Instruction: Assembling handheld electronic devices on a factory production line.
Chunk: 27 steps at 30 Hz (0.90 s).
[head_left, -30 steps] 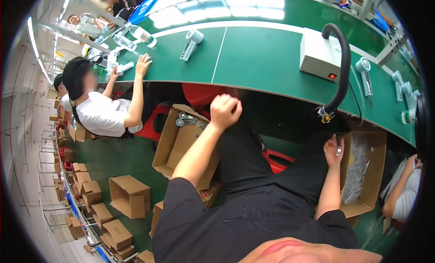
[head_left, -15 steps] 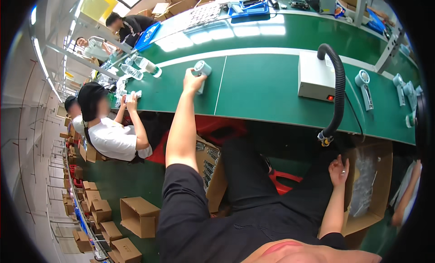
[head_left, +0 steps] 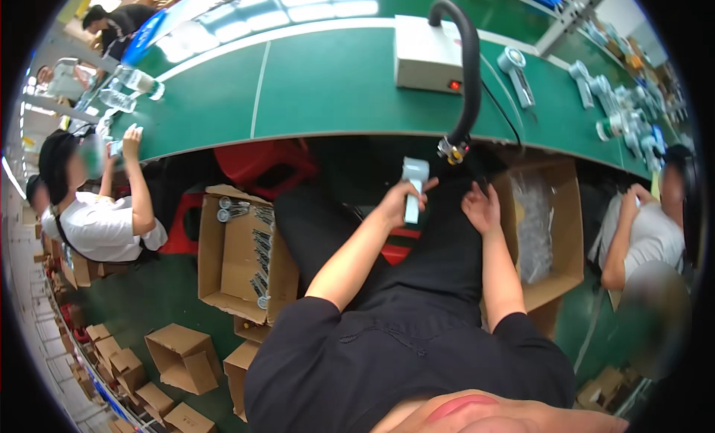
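L hand [head_left: 398, 203] wraps the handle of a pale-blue unit [head_left: 415, 177], below-left of the hose nozzle [head_left: 453, 150]; R hand [head_left: 482, 211], below-right, fingers loosely spread, nothing vis. held. Approx. status: one unit up, more units [head_left: 262, 245] boxed well left of nozzle; finished no. unclear.

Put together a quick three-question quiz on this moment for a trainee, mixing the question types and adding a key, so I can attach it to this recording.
1. Which of the person's hands holds the pale blue device?
2. True or false: the switch on the white unit glows red.
3. What lies in the cardboard box beside the right hand?
A) Folded cloths
B) Clear plastic
C) Water bottles

Key:
1. The left hand.
2. True.
3. B.
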Each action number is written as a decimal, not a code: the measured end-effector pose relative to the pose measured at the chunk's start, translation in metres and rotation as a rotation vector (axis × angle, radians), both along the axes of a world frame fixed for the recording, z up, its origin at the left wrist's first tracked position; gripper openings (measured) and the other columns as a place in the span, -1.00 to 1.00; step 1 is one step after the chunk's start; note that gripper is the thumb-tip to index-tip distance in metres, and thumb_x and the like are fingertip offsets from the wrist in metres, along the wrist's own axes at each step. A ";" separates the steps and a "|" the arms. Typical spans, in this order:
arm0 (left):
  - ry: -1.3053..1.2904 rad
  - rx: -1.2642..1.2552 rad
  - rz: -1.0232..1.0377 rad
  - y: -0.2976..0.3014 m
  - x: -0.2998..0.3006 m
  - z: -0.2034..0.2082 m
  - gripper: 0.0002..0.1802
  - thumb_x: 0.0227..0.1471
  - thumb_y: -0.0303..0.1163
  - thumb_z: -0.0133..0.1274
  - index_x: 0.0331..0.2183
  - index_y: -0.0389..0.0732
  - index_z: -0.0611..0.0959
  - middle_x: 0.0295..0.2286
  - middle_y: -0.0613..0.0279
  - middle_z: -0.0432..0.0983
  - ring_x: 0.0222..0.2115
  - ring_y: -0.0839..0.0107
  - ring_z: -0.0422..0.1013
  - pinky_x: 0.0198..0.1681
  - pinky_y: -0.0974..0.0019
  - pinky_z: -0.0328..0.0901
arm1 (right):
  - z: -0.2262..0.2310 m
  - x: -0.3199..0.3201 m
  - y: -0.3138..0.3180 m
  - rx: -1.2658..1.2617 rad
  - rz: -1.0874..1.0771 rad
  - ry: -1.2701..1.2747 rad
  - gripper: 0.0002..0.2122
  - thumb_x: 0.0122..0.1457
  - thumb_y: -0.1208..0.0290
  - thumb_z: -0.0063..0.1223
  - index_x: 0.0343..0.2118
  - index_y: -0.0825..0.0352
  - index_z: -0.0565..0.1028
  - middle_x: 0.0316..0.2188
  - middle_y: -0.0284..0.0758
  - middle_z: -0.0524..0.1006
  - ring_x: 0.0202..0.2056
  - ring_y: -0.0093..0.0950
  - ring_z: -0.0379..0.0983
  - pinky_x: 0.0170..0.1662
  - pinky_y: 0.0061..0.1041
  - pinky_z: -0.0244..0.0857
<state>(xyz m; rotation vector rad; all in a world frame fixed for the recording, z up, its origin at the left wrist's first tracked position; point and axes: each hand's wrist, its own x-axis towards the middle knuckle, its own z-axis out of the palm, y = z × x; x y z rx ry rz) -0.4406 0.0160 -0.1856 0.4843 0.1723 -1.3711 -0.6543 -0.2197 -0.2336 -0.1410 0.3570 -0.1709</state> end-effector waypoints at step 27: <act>-0.381 0.426 0.182 -0.062 0.001 0.013 -0.51 0.16 -0.26 0.29 0.00 -0.04 0.38 -0.21 0.18 0.57 -0.52 0.42 0.46 -0.56 0.31 0.40 | 0.047 0.035 0.064 -0.129 -0.120 0.147 -0.67 0.43 0.13 -0.05 0.12 0.15 0.51 -0.24 -0.33 0.56 -0.26 -0.41 0.47 -0.19 -0.44 0.37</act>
